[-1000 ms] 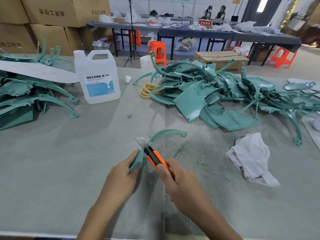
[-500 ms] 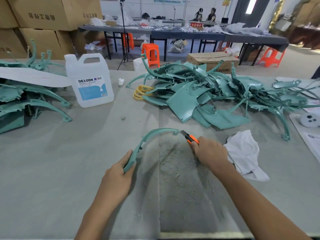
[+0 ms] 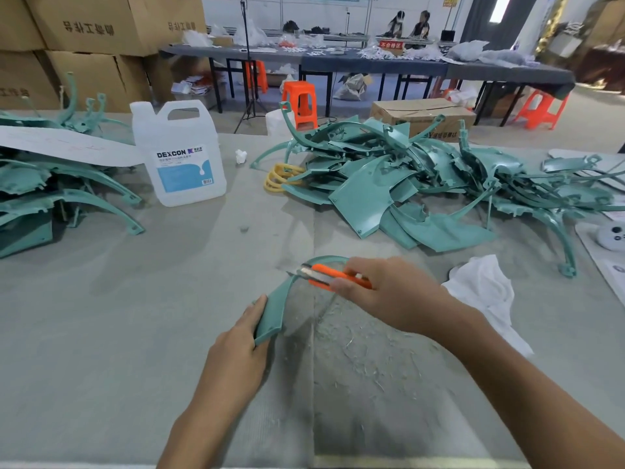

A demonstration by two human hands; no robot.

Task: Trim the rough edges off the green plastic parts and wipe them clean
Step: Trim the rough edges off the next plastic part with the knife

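Left grip (image 3: 236,350) clamps the curved green part (image 3: 274,311) — right grip (image 3: 382,292), closed round the utility knife (image 3: 333,276), should shave shallowly.

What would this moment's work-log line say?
step: trimming | left hand: grips curved green part | right hand: holds orange utility knife, blade at part's edge | white cloth: lying aside

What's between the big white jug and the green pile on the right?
Head view: a small crumpled white scrap lies between the jug and the pile, with yellow coils at the pile's edge.
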